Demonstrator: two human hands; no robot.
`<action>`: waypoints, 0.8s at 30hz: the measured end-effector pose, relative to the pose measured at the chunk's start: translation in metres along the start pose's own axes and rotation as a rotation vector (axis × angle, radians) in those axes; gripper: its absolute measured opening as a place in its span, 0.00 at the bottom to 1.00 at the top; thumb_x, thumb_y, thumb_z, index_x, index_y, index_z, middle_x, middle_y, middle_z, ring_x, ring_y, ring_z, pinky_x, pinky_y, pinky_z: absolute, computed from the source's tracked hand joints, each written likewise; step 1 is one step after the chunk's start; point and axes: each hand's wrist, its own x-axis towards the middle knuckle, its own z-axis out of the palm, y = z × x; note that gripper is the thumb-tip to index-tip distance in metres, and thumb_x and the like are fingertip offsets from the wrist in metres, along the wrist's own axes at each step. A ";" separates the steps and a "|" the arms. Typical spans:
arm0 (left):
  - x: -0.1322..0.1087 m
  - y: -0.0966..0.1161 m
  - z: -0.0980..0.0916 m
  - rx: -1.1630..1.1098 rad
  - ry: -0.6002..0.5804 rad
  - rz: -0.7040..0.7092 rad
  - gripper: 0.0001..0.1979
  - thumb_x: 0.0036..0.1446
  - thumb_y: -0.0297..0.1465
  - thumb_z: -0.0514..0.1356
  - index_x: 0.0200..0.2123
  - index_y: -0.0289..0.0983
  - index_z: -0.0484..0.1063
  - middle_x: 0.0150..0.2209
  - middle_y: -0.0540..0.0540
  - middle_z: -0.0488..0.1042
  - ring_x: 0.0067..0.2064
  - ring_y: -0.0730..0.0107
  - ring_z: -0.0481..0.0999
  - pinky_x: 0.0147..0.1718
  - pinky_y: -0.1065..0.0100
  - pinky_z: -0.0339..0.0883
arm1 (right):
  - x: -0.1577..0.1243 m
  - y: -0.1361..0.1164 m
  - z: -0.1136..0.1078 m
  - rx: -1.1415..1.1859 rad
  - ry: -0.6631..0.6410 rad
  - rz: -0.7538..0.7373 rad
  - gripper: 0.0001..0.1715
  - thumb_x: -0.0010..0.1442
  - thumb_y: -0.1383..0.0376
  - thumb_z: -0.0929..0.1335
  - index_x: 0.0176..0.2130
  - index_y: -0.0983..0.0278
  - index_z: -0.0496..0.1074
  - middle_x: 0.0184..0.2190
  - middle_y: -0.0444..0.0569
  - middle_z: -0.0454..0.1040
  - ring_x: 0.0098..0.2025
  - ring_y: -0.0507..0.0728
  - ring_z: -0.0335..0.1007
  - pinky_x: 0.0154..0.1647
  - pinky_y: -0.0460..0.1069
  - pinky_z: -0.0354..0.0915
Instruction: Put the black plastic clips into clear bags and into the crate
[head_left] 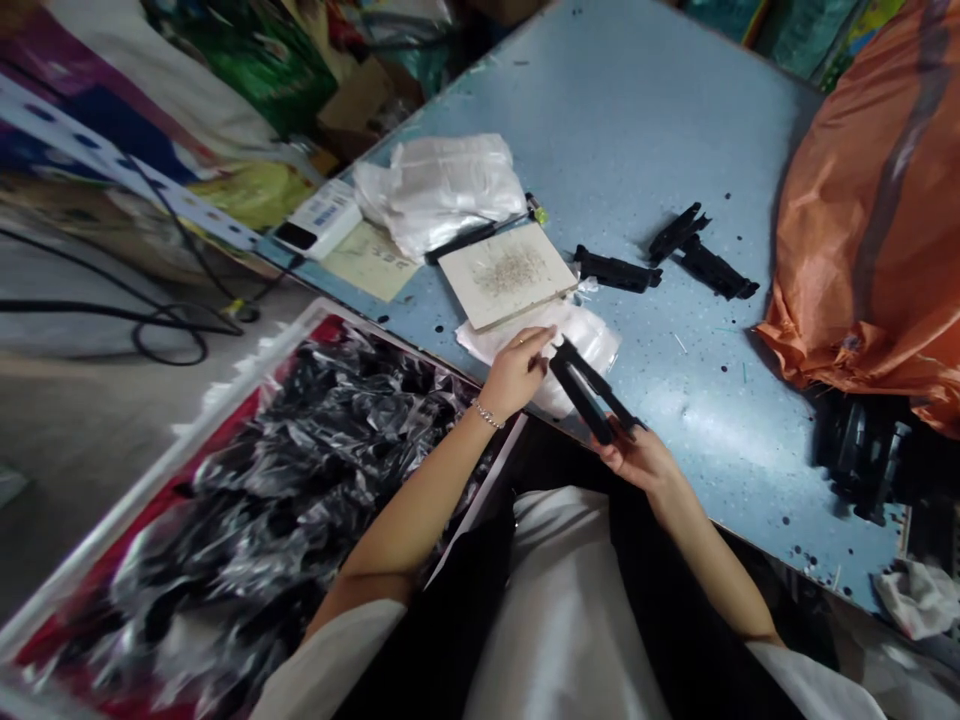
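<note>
My right hand (pixel 641 458) is closed round the near end of a long black plastic part (pixel 589 390), held over the near edge of the blue table (pixel 637 120). My left hand (pixel 516 370) meets the part's far end with its fingers pinched together at the tip. Under both hands lies a clear plastic bag (pixel 592 335). Just beyond it sits a pale board (pixel 506 275) with a small heap of tiny springs or pins. Three more black plastic parts (pixel 619 270) (pixel 677 230) (pixel 718 270) lie farther out on the table.
A large orange sack (pixel 877 200) fills the table's right side, with black parts (pixel 862 450) piled beside it. A crumpled white bag (pixel 442 190) and a white device (pixel 319 218) sit at the far left. A bin of bagged black parts (pixel 262 520) stands on my left.
</note>
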 end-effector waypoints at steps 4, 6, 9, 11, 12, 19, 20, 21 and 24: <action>-0.024 0.030 0.005 0.045 -0.050 0.308 0.32 0.63 0.19 0.50 0.69 0.42 0.58 0.64 0.41 0.68 0.65 0.64 0.68 0.63 0.58 0.68 | 0.024 0.006 0.004 -0.049 -0.051 0.016 0.18 0.49 0.58 0.77 0.38 0.66 0.76 0.27 0.46 0.74 0.24 0.48 0.62 0.21 0.42 0.65; -0.042 0.051 0.010 -0.001 -0.120 0.456 0.35 0.64 0.18 0.48 0.72 0.45 0.51 0.64 0.41 0.68 0.65 0.66 0.68 0.63 0.59 0.69 | 0.031 0.007 0.007 -0.126 0.002 -0.119 0.15 0.50 0.57 0.75 0.36 0.63 0.75 0.27 0.45 0.73 0.26 0.50 0.64 0.25 0.44 0.67; -0.061 0.072 0.016 -0.096 -0.161 0.454 0.39 0.63 0.18 0.49 0.73 0.44 0.43 0.64 0.39 0.66 0.65 0.64 0.68 0.62 0.59 0.69 | 0.024 0.007 0.014 -0.476 0.166 -0.411 0.13 0.54 0.55 0.73 0.36 0.61 0.75 0.32 0.46 0.75 0.34 0.54 0.69 0.36 0.49 0.70; -0.068 0.079 0.012 -0.097 -0.149 0.423 0.39 0.61 0.19 0.52 0.73 0.41 0.45 0.63 0.37 0.66 0.65 0.60 0.68 0.63 0.57 0.69 | 0.012 0.006 0.019 -0.781 0.253 -0.591 0.13 0.57 0.55 0.72 0.38 0.61 0.75 0.33 0.46 0.76 0.36 0.56 0.70 0.41 0.51 0.69; -0.070 0.082 0.008 -0.075 -0.153 0.437 0.38 0.61 0.20 0.52 0.72 0.40 0.48 0.61 0.37 0.67 0.64 0.59 0.69 0.62 0.56 0.69 | 0.005 0.005 0.021 -0.885 0.248 -0.631 0.13 0.57 0.55 0.71 0.38 0.61 0.75 0.33 0.46 0.76 0.37 0.57 0.71 0.42 0.51 0.68; -0.106 0.099 -0.032 0.157 -0.164 0.402 0.22 0.64 0.28 0.58 0.61 0.37 0.66 0.53 0.37 0.75 0.55 0.59 0.74 0.58 0.56 0.71 | -0.009 0.018 0.051 -1.029 0.023 -0.526 0.12 0.58 0.56 0.71 0.40 0.59 0.78 0.34 0.46 0.78 0.38 0.59 0.72 0.43 0.52 0.69; -0.112 0.091 -0.037 0.183 -0.115 0.343 0.19 0.65 0.28 0.58 0.59 0.38 0.68 0.51 0.39 0.75 0.54 0.61 0.75 0.57 0.57 0.72 | -0.007 0.020 0.055 -1.013 -0.034 -0.483 0.15 0.57 0.56 0.72 0.44 0.58 0.78 0.38 0.47 0.79 0.41 0.59 0.73 0.45 0.53 0.70; -0.117 0.078 -0.044 0.216 -0.067 0.265 0.17 0.65 0.27 0.57 0.57 0.40 0.70 0.50 0.41 0.76 0.53 0.62 0.75 0.56 0.58 0.72 | -0.004 0.021 0.056 -0.991 -0.081 -0.438 0.18 0.57 0.56 0.73 0.48 0.57 0.77 0.43 0.48 0.79 0.43 0.59 0.74 0.47 0.53 0.70; -0.122 0.003 -0.072 0.358 -0.004 -0.085 0.13 0.67 0.30 0.55 0.51 0.39 0.73 0.52 0.41 0.74 0.54 0.60 0.74 0.59 0.55 0.68 | 0.006 0.017 0.047 -0.941 -0.021 -0.409 0.22 0.59 0.55 0.73 0.53 0.56 0.75 0.49 0.49 0.78 0.43 0.58 0.76 0.49 0.54 0.70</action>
